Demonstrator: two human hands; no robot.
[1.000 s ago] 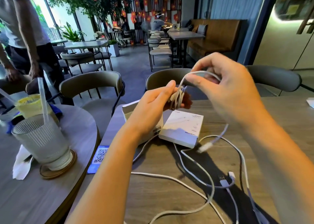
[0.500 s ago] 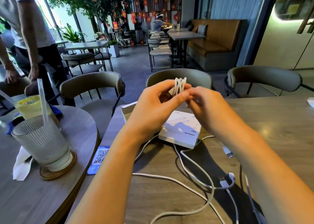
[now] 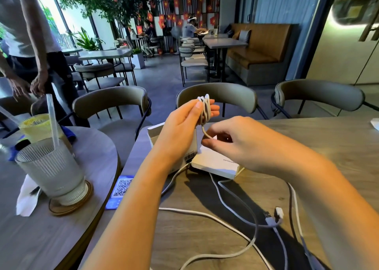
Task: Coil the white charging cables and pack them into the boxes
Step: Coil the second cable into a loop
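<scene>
A coiled bundle of white charging cable (image 3: 205, 110) stands upright between thumb and fingers of my left hand (image 3: 184, 126), raised above the table. From the bundle's bottom a loose tail runs down into my right hand (image 3: 231, 144), which pinches it just below and to the right. Under both hands sit an open white box (image 3: 155, 132) and a flat white box (image 3: 215, 163). More white cables (image 3: 225, 224) sprawl loose over the wooden table (image 3: 338, 138), with plug ends (image 3: 276, 214) at the right.
A ribbed glass with a straw (image 3: 51, 171) stands on a coaster on the round table at left, beside a napkin. A QR-code card (image 3: 121, 189) lies at the table edge. Grey chairs (image 3: 217, 97) stand behind the table. A person (image 3: 30, 44) stands at far left.
My right hand came down from above the bundle to below it, drawing the cable's tail along. The left hand kept the coil and lifted it slightly.
</scene>
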